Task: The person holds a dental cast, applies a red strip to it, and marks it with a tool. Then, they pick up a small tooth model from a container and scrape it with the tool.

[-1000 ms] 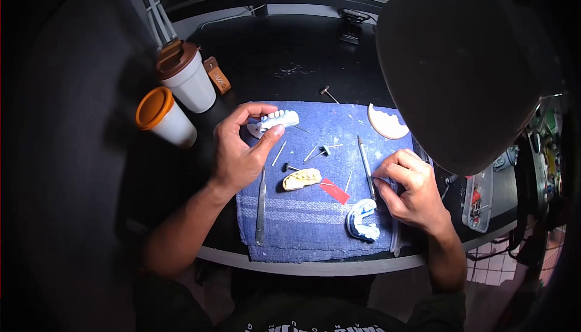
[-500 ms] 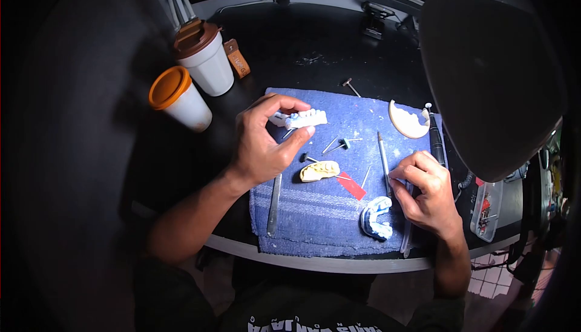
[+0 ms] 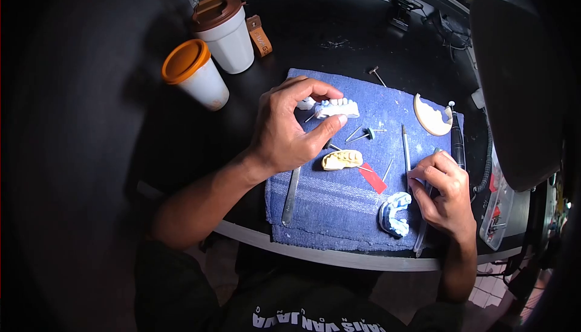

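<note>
My left hand [image 3: 287,123] pinches a white dental cast [image 3: 337,109] with a row of teeth, raised over the blue towel [image 3: 327,217]. Another white piece [image 3: 307,103] shows partly behind those fingers. My right hand [image 3: 445,190] has its fingertips pressed together beside a slim pencil-like tool [image 3: 406,147]; whatever they hold is too small to make out. Between the hands lie a yellowish dental cast [image 3: 342,160], a red strip [image 3: 373,178] and a green-headed rotary bur [image 3: 368,133]. A blue-and-white arch-shaped dental cast [image 3: 395,215] rests left of my right wrist.
A metal spatula [image 3: 291,196] lies at the towel's left. A cream arch-shaped piece [image 3: 431,117] and a black handpiece [image 3: 457,141] lie at the right. Two lidded cups [image 3: 203,84] stand back left. A dark lamp head [image 3: 508,90] overhangs the right, above a clear box [image 3: 497,217].
The camera view has shifted, so the table and cups appear differently placed. My left hand with the white cast has edged slightly right over the towel; my right hand stays nearly still.
</note>
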A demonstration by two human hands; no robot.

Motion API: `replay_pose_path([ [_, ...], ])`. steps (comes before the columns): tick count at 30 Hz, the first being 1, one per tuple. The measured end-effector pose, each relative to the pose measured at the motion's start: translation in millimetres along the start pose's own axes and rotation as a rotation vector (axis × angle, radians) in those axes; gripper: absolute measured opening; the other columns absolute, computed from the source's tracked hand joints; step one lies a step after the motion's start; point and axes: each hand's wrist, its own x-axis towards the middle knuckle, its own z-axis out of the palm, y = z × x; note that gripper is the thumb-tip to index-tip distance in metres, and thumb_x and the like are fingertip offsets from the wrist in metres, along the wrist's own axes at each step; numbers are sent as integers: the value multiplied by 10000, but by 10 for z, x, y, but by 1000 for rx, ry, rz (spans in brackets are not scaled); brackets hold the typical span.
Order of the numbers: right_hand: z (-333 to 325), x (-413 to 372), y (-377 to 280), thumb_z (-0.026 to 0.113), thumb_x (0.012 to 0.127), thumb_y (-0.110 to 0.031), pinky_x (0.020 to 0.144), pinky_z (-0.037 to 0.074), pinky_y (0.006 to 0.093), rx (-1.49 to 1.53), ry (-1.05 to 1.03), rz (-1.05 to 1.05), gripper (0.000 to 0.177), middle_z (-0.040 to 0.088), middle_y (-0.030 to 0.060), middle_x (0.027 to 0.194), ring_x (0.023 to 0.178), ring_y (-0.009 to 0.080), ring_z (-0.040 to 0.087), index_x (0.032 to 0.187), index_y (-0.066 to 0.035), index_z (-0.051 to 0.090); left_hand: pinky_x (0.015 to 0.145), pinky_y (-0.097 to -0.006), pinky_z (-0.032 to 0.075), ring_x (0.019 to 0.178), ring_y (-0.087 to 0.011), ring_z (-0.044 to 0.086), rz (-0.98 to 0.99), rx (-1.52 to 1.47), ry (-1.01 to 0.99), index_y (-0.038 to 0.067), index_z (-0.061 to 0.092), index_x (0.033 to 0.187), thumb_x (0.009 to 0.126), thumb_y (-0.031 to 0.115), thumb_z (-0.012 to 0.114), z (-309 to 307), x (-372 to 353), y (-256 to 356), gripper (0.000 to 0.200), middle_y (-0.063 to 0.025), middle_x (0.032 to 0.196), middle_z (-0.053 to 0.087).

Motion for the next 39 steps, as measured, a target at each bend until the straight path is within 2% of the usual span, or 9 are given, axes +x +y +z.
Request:
replay_pose_path([
  [5, -12, -27, 19, 775, 758, 90, 712, 546, 373, -2, 71, 93, 150, 692, 118, 855, 789, 292, 691, 883, 16, 736, 914, -326, 535, 1015, -199, 721, 7, 20, -10, -14, 732, 1102, 856, 24, 818, -4, 15, 66, 264, -139, 1077, 756],
  [6, 4, -50, 80, 773, 776, 92, 706, 545, 357, -5, 138, 103, 146, 696, 116, 849, 787, 276, 695, 897, 15, 746, 843, -333, 566, 926, -225, 749, 28, 2, 46, -5, 756, 1037, 826, 45, 841, 29, 34, 56, 233, -133, 992, 766],
  [10, 31, -162, 259, 785, 907, 11, 673, 513, 277, -195, 275, 259, 73, 714, 57, 816, 687, 131, 603, 980, 3, 779, 876, -336, 558, 955, -217, 739, 3, 9, 12, -8, 745, 1061, 832, 32, 835, 14, 23, 82, 249, -135, 1018, 758],
  [13, -11, -212, 361, 774, 933, -14, 743, 583, 335, -168, 366, 289, 101, 788, 97, 899, 795, 181, 737, 1029, 5, 801, 879, -330, 545, 954, -211, 727, 8, 16, 2, -14, 739, 1064, 840, 23, 831, 21, 9, 68, 244, -143, 1029, 745],
  [20, -184, -162, 304, 775, 924, -56, 810, 614, 389, -10, 457, 300, 149, 802, 137, 962, 857, 279, 775, 1052, 17, 797, 879, -324, 534, 964, -206, 715, -1, 19, 8, -17, 730, 1085, 855, 8, 822, 18, 3, 33, 250, -143, 1036, 730],
  [25, -497, -219, 336, 838, 844, -77, 766, 589, 393, -87, 120, 402, 202, 775, 125, 910, 815, 262, 749, 1006, 25, 772, 894, -332, 534, 987, -212, 712, -1, 24, -3, -23, 729, 1091, 855, 9, 824, 21, -2, 49, 257, -150, 1053, 730],
  [30, -750, -259, 300, 872, 796, -39, 659, 542, 310, 258, -388, 550, 139, 723, 77, 693, 658, 134, 687, 812, 21, 748, 991, -320, 490, 1071, -188, 660, -44, 9, -67, -30, 695, 1146, 891, -15, 780, -6, -27, 68, 268, -133, 1109, 692],
  [34, -691, -221, 190, 891, 790, -76, 636, 537, 314, 155, -393, 510, 179, 699, 71, 662, 632, 152, 684, 775, -2, 729, 979, -333, 501, 1057, -210, 665, -5, 66, -65, -24, 704, 1127, 859, -17, 799, 15, -35, 91, 284, -142, 1100, 696],
  [39, -583, -260, 149, 960, 744, -294, 684, 556, 388, -65, -306, 400, 344, 717, 63, 704, 688, 271, 722, 770, -42, 727, 942, -358, 518, 1019, -260, 671, 151, 231, -89, -8, 723, 1084, 806, -5, 822, 11, -9, 147, 295, -151, 1053, 704],
])
